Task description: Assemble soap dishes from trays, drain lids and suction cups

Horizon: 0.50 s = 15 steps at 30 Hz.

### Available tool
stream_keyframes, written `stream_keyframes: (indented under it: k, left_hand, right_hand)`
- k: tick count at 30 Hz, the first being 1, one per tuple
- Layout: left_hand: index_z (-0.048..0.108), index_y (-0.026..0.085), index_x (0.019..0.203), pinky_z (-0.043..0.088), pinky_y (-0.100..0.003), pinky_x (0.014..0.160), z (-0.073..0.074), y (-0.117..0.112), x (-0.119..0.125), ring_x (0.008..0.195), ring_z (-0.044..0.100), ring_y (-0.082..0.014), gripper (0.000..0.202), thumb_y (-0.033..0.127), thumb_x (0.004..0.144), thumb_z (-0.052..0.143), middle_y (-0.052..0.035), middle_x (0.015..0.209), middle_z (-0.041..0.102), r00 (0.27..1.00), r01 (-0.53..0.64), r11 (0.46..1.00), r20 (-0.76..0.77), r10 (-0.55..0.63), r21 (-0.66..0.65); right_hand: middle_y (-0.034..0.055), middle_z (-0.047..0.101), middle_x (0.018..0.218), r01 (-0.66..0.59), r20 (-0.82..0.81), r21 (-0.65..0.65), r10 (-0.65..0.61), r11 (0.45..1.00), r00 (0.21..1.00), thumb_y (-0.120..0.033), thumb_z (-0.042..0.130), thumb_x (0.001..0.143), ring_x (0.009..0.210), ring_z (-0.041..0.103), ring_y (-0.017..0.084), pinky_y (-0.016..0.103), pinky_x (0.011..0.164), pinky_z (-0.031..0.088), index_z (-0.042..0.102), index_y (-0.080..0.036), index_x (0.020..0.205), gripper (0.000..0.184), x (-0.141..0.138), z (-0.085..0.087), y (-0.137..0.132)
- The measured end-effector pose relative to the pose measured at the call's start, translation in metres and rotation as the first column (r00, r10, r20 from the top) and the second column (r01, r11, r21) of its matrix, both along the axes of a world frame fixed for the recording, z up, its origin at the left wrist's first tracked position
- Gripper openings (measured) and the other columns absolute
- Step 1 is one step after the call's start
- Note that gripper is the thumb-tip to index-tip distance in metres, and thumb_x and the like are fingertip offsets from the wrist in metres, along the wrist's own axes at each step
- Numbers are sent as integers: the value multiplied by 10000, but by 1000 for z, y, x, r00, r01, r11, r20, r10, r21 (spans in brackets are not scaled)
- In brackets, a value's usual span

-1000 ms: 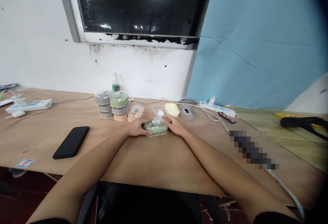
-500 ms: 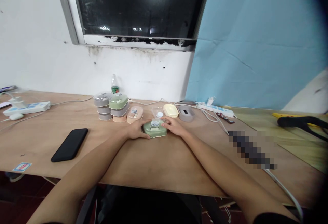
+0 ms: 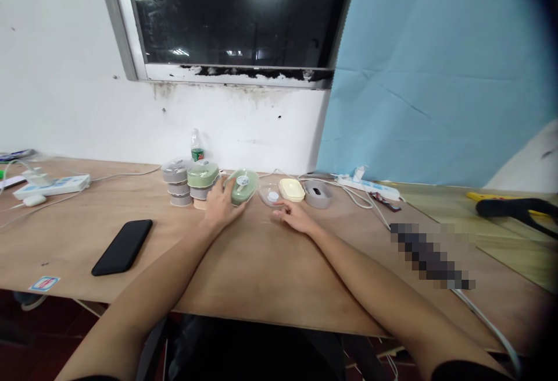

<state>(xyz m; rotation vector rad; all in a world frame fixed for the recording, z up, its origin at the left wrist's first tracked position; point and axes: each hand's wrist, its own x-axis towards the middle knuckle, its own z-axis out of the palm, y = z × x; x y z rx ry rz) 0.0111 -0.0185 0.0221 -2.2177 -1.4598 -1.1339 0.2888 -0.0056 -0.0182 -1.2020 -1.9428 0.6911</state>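
My left hand grips a green soap-box-like plastic box with a clear lid, tilted at the back of the table. It hides the spot where a peach box stood. My right hand holds nothing, its fingers loosely bent and apart, just in front of a clear lid. Beside that lid stand a cream open tray and a grey box base. Left of my left hand are a stack of grey boxes and another stack topped by a green box.
A black phone lies at the left. Power strips with white cables run along both sides. A plastic bottle stands by the wall. A blurred dark object lies at the right.
My left hand has carried the green box from the middle of the table back and to the left. My right hand has let go of it and stayed near the clear lid.
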Motion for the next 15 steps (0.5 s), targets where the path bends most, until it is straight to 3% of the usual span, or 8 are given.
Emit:
stream_keyframes:
  k: [2, 5, 15]
  left_hand:
    - [450, 194, 1342, 378, -494, 969, 0, 2, -1, 1222, 409, -379, 717, 539, 741, 633, -164, 1430, 360, 993, -116, 993, -33, 116, -3]
    - [498, 181, 1298, 353, -521, 963, 1, 3, -1, 1219, 394, -400, 672, 551, 749, 619, -168, 1448, 354, 975, -198, 980, -100, 196, -6]
    - [496, 221, 1312, 350, -496, 952, -3, 8, -2, 1228, 393, -364, 564, 473, 816, 587, -143, 1404, 429, 969, -213, 977, -126, 212, 4]
  right_hand:
    - [-49, 513, 575, 5, 68, 34, -8, 999, 998, -517, 619, 781, 532, 461, 114, 225, 522, 339, 628, -171, 1071, 451, -1, -1, 0]
    - [-40, 523, 592, 13, 125, 80, -22, 997, 992, -510, 607, 792, 550, 470, 117, 228, 539, 342, 659, -173, 1007, 403, -1, -1, 1]
    - [-30, 561, 609, 73, 197, 200, -114, 977, 974, -491, 582, 811, 560, 490, 122, 235, 557, 346, 673, -189, 990, 362, -3, 0, -2]
